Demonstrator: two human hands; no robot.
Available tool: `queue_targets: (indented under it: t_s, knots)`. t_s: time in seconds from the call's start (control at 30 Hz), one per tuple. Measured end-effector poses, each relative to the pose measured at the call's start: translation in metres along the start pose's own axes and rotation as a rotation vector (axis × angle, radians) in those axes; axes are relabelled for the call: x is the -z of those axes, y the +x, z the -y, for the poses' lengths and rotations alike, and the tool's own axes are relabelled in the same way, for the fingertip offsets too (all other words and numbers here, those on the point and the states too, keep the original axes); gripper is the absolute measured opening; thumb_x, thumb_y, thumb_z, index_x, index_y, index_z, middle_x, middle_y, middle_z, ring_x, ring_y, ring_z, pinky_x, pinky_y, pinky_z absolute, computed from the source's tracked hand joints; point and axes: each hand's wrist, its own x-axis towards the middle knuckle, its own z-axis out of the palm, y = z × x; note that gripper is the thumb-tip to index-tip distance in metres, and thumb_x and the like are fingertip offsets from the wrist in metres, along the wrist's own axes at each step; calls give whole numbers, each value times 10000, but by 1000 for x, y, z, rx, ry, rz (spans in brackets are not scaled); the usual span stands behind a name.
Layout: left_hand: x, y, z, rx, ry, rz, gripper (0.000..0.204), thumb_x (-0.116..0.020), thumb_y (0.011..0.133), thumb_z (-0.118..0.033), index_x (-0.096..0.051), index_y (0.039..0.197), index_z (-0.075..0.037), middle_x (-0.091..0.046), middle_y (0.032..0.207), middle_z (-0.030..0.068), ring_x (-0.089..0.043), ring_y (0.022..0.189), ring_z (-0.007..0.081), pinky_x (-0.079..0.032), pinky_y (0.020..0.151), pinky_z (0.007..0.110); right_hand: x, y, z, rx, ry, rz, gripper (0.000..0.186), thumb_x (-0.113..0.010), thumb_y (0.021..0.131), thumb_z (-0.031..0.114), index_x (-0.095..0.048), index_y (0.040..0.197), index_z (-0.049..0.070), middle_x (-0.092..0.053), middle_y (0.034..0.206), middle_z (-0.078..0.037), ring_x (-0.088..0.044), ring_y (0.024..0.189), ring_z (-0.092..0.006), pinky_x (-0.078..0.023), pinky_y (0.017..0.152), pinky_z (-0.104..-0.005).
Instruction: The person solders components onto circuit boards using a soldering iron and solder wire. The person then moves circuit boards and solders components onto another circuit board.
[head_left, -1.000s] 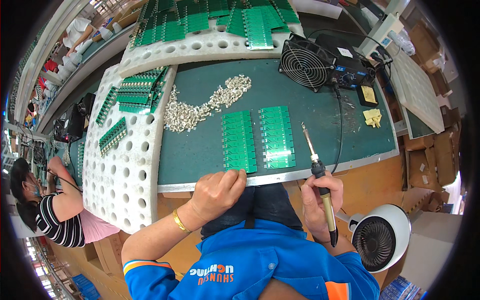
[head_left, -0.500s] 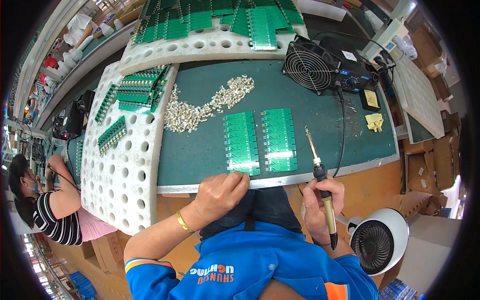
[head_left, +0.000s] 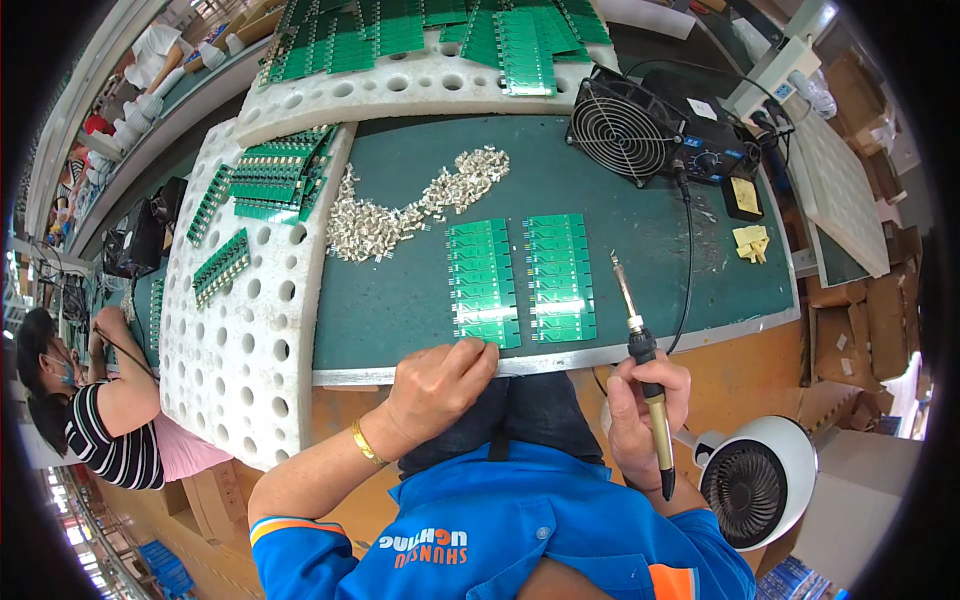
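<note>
My left hand point(head_left: 441, 385) is closed, its fingertips at the bottom edge of the left green circuit-board panel point(head_left: 482, 282); what they pinch is hidden. A matching panel point(head_left: 559, 275) lies just right of it on the green mat point(head_left: 390, 330). My right hand point(head_left: 648, 405) grips a soldering iron point(head_left: 655, 428), tip upward, right of both panels and short of touching them. A pile of small silvery parts point(head_left: 380, 225) lies behind the left panel, toward the back left.
Left and back are holed foam trays point(head_left: 235, 390) with board stacks point(head_left: 400, 35). A corded soldering station point(head_left: 705, 155) with fan point(head_left: 615, 135) and yellow sponge point(head_left: 743, 193) stands back right; a white fan point(head_left: 750, 485) is lower right. A co-worker point(head_left: 110, 410) works at left.
My hands keep their holds and poses. The view and hands have shifted only slightly; the panels and the iron stay in about the same places relative to each other.
</note>
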Motion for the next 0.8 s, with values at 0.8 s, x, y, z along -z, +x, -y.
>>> queue_targets:
  t_s: [0.8]
  knots:
    - [32,-11,-54,511,-828,-71,71,-759,831,-81,-735,885,-42,-607,689,58,-540,574,147,-402,499,277,-16,-5,-3,2,34,285,334,-763,844,36,-535,1086,6,-639,846,-123,-588,682,-189,-499,610,-289]
